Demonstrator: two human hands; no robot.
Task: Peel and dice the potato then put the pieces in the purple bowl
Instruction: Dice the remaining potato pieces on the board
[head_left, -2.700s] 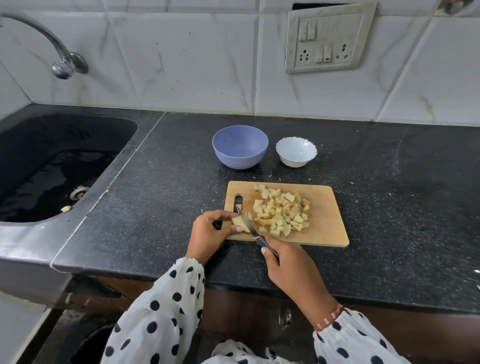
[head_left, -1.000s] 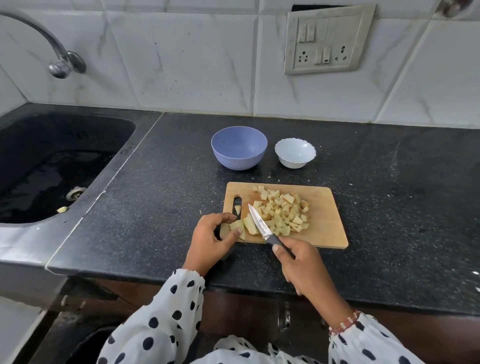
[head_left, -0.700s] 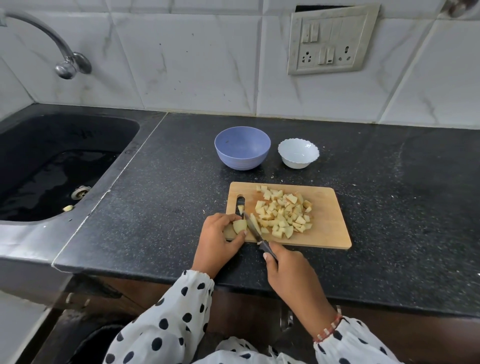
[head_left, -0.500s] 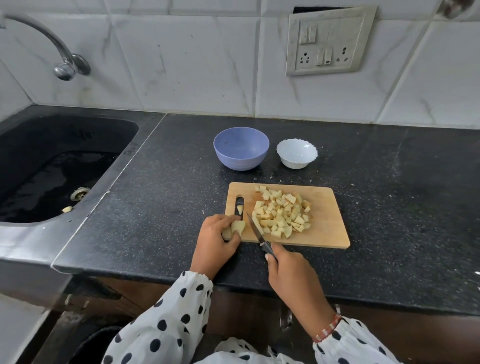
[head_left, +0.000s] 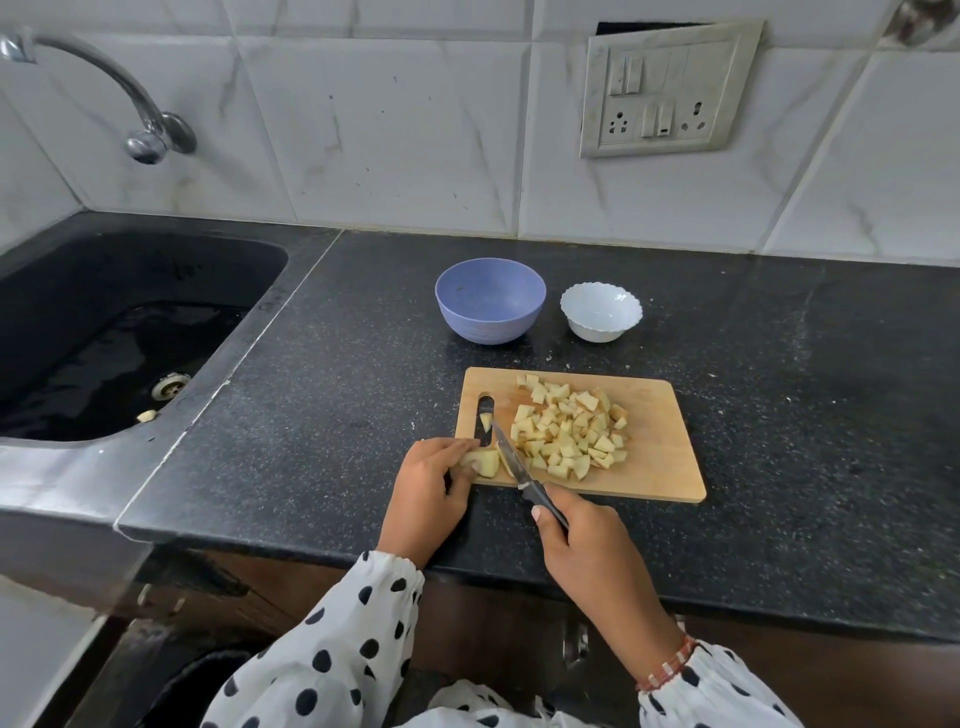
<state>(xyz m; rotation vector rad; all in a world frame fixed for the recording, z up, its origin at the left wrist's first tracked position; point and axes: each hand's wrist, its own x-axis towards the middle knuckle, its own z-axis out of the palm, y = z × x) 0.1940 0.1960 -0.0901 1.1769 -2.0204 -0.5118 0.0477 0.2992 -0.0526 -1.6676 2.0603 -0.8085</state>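
Note:
A wooden cutting board (head_left: 660, 462) lies on the black counter with a heap of diced potato pieces (head_left: 569, 434) on its middle. At the board's near left corner my left hand (head_left: 428, 491) pinches a last peeled potato chunk (head_left: 485, 462). My right hand (head_left: 582, 540) grips a small black-handled knife (head_left: 511, 460), its blade set down just right of that chunk. The purple bowl (head_left: 490, 300) stands beyond the board and holds nothing.
A small white scalloped bowl (head_left: 601, 310) sits right of the purple one. A dark sink (head_left: 104, 332) with standing water and a tap (head_left: 148, 132) fills the left side. A switch plate (head_left: 667, 88) hangs on the tiled wall.
The knife went from lifted and angled over the board to blade down beside the chunk. My left hand has kept its hold on the chunk at the board's corner.

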